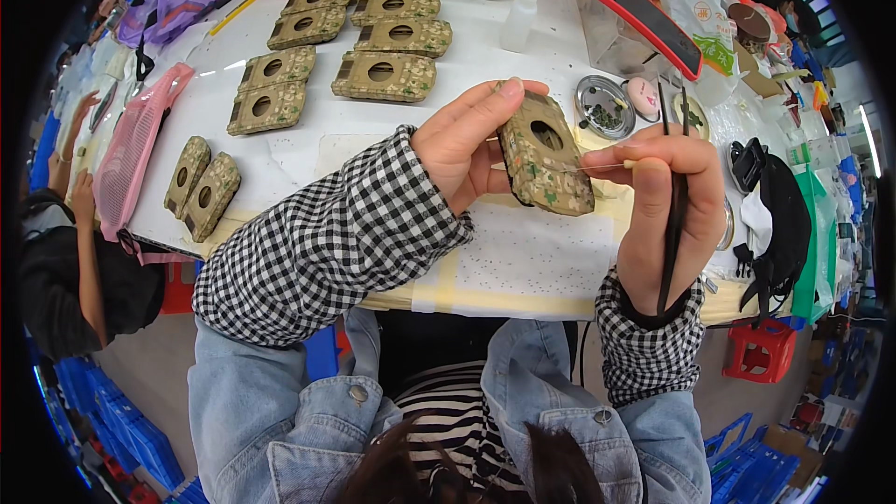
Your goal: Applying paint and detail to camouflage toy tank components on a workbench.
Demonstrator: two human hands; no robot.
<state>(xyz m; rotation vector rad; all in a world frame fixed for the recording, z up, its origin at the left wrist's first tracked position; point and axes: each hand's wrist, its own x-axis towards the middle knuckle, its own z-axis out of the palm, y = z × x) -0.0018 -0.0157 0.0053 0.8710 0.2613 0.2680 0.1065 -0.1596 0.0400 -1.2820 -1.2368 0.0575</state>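
My left hand (467,145) grips a camouflage-patterned plastic housing (544,157) with a round hole, holding it tilted above the white table (523,257). My right hand (667,196) is at the housing's right edge, pinching a thin pale stick or wire (607,166) against it, and also holds black tweezers (677,196) that run along the palm. Both forearms wear black-and-white checked sleeves.
Several more camouflage housings (383,75) lie in rows at the table's back left, two others (201,185) near the left edge. A small metal dish of parts (604,107), a white squeeze bottle (519,21), a red-rimmed phone (644,21) and a black bag (784,215) are to the right. Another person (75,252) sits left.
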